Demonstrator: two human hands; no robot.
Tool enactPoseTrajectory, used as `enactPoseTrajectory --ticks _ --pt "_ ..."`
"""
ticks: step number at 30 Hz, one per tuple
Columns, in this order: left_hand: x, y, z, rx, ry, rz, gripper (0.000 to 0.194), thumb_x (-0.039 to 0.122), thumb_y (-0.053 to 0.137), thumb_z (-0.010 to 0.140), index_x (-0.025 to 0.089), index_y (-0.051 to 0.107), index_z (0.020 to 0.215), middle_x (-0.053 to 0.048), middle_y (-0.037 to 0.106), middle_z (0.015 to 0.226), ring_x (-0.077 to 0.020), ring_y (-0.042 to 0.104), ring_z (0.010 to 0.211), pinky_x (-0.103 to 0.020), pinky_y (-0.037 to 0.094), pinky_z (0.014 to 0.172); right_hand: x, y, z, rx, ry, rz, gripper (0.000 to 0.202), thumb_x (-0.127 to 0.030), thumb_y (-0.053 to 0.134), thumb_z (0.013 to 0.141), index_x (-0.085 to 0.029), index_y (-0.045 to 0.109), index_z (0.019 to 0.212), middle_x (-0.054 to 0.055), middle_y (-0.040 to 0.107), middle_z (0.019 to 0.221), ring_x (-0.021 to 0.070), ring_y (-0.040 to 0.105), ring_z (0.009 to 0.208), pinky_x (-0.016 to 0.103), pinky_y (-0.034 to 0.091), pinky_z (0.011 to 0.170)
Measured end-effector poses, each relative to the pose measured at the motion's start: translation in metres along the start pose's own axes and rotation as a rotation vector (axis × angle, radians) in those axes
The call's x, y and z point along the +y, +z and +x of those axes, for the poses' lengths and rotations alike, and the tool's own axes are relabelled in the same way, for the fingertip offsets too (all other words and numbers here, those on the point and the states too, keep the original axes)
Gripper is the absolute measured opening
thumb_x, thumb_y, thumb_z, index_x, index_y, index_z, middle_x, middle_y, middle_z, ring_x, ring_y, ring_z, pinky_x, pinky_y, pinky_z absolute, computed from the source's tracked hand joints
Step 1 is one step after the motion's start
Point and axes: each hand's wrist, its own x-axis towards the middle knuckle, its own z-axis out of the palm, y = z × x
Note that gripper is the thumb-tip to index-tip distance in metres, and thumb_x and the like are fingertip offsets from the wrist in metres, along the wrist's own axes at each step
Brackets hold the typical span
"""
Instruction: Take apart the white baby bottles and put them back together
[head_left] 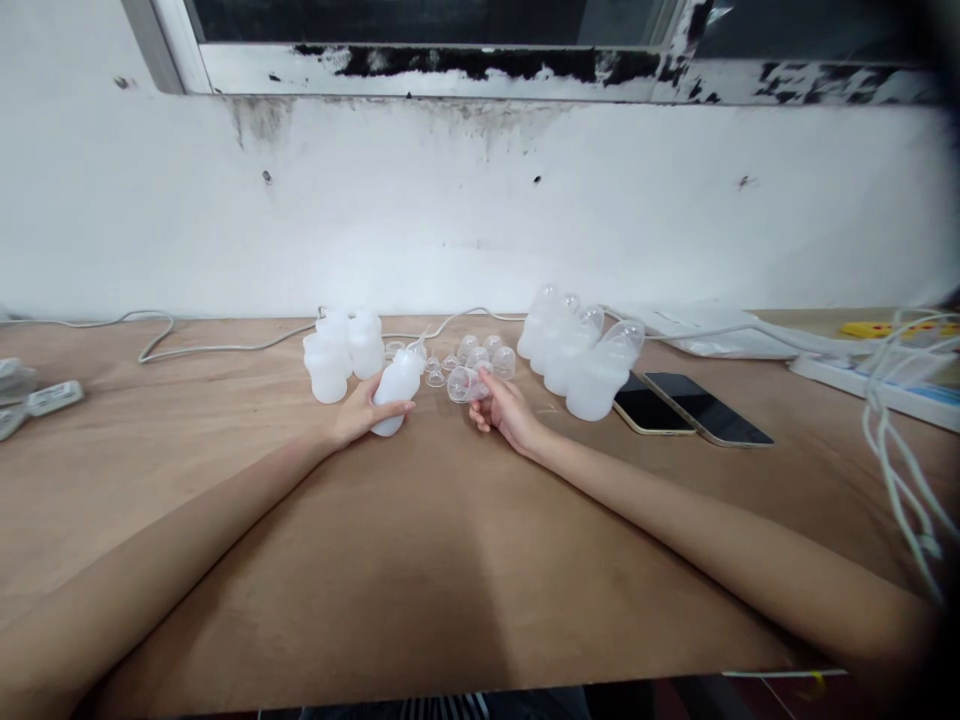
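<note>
Bare left forearm [217, 515], hand [357, 412] gripping tilted milky bottle [399, 382].

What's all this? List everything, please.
Held translucent plastic bottle: one, white, left of centre
Held domed plastic cap: one, clear, centre
Uncapped plastic bottles: several, white, back left
Capped plastic bottles: about four, white, centre right
Loose domed plastic caps: several, clear, centre
Small pointed plastic pieces: several, clear, centre
Rectangular phones: two, black, right
Plastic cables: several, white, back and right
Flat plastic bag: one, white, back right
Long boxy strip: one, white, right
Boxy plastic objects: several, white, far left
Flat object: one, yellow, right
Wooden table: one, brown, beneath
Painted wall: one, white, behind
Window frame: one, white, top
Left hand: one, holding bottle
Right hand: one, holding cap
</note>
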Motion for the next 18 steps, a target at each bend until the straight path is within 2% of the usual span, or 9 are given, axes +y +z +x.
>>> enactPoseTrajectory --ticks 4,8,12,15,18 --pt "0.005 -0.003 0.000 0.000 0.059 0.227 0.055 0.048 0.052 0.068 0.016 0.043 0.111 -0.006 0.056 0.100 -0.0219 0.051 0.092 -0.032 0.041 0.077 0.001 -0.002 0.000 0.011 -0.045 0.031 0.033 -0.049 0.052 0.070 -0.019 0.039 0.078 -0.005 0.045 0.051 0.0070 0.042 0.039 0.015 0.027 0.031" --pt "0.013 0.000 -0.002 -0.001 0.113 0.567 0.053 0.049 0.050 0.069 0.017 0.043 0.110 -0.007 0.056 0.095 -0.0236 0.053 0.086 -0.032 0.040 0.072 0.002 -0.003 -0.001 -0.049 -0.157 -0.007 0.031 -0.046 0.052 0.071 -0.021 0.040 0.085 -0.005 0.046 0.057 0.0077 0.047 0.043 0.015 0.030 0.031" --pt "0.016 0.006 -0.006 -0.041 0.158 0.817 0.054 0.050 0.045 0.071 0.017 0.039 0.114 -0.009 0.058 0.089 -0.0251 0.056 0.079 -0.032 0.040 0.064 0.000 -0.002 -0.006 -0.120 -0.277 -0.172 0.029 -0.039 0.054 0.072 -0.021 0.044 0.092 -0.003 0.046 0.069 0.0060 0.047 0.048 0.015 0.033 0.033" --pt "0.016 0.007 -0.008 -0.067 0.169 0.903 0.055 0.052 0.042 0.072 0.017 0.038 0.115 -0.009 0.058 0.084 -0.0247 0.057 0.070 -0.030 0.038 0.056 -0.002 0.000 -0.008 -0.175 -0.306 -0.277 0.028 -0.037 0.054 0.073 -0.020 0.046 0.094 -0.001 0.047 0.076 0.0058 0.048 0.052 0.015 0.035 0.034" --pt "0.019 0.006 -0.009 -0.059 0.144 0.848 0.056 0.053 0.043 0.071 0.017 0.040 0.113 -0.008 0.058 0.083 -0.0241 0.056 0.069 -0.030 0.038 0.055 -0.001 0.002 -0.009 -0.189 -0.310 -0.298 0.028 -0.038 0.051 0.075 -0.020 0.045 0.096 0.000 0.046 0.078 0.0066 0.049 0.053 0.015 0.036 0.033"
